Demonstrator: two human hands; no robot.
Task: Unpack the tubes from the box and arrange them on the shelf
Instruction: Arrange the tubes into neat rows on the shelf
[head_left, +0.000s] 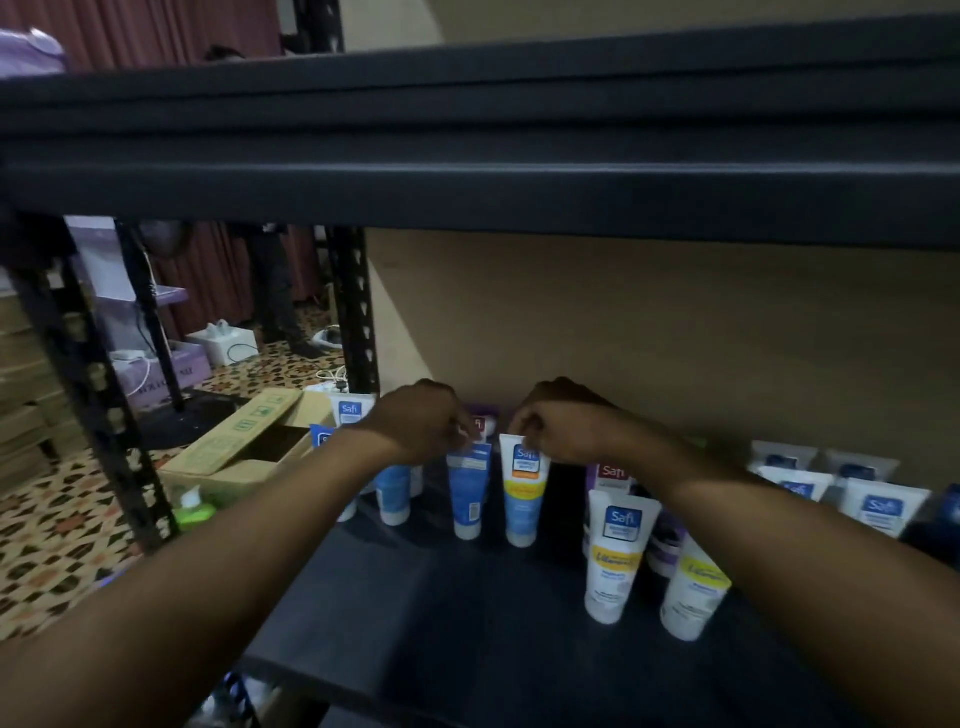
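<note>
Both my hands reach onto the dark shelf board (467, 623). My left hand (421, 421) pinches the top of a blue tube (469, 493) that stands cap-down on the shelf. My right hand (566, 431) pinches the top of a blue and yellow tube (523, 493) standing right beside it. More upright tubes stand to the left (393, 493), and white and yellow tubes (615, 556) stand to the right. An open cardboard box (244, 457) lies on the floor beyond the shelf's left end; its contents are hidden.
A higher shelf board (467, 156) hangs low over my hands. A perforated black upright (356, 312) stands at the back left. White tubes (878, 506) fill the far right. A green bottle (192, 506) sits near the box. A person's legs (275, 291) stand farther off.
</note>
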